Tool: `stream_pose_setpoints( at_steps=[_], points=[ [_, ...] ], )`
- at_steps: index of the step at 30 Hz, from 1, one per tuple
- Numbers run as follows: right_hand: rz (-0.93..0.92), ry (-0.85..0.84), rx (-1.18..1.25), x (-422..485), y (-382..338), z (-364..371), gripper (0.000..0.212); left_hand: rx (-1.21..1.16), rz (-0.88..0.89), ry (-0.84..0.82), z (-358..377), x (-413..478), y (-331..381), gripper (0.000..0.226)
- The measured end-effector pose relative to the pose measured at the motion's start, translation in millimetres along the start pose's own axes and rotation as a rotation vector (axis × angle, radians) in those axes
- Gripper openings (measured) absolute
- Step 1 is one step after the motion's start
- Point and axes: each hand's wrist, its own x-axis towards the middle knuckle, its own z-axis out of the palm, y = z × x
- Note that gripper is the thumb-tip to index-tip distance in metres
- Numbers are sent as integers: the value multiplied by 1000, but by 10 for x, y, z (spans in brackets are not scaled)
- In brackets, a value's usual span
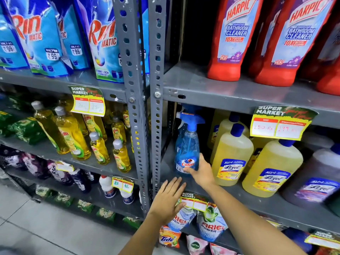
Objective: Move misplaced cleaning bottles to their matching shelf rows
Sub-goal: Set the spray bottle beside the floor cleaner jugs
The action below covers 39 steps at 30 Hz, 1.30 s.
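Observation:
A blue Colin spray bottle point(187, 144) stands upright at the left end of the middle right shelf point(257, 201), beside yellow Lizol bottles point(232, 155). My right hand point(200, 172) wraps the lower part of the spray bottle, thumb across its label. My left hand point(168, 199) hovers open, fingers spread, in front of the shelf edge just below and left of the bottle, holding nothing. Red Harpic bathroom cleaner bottles point(233, 39) stand on the shelf above.
A grey perforated upright point(145, 111) divides the two shelf bays. Yellow Vim bottles point(73, 137) fill the left bay, Rin pouches point(38, 37) above them. Ariel pouches point(211, 223) and a price tag point(194, 202) sit below my hands.

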Motion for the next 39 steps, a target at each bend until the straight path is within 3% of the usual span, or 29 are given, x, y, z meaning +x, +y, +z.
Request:
stream_pose_setpoints(
  at_steps=[6, 39],
  points=[
    [-17, -62, 7, 111, 29, -14, 66, 11, -16, -21, -13, -4, 0, 65],
    [9, -2, -64, 18, -5, 94, 64, 31, -28, -19, -6, 3, 28, 65]
  ],
)
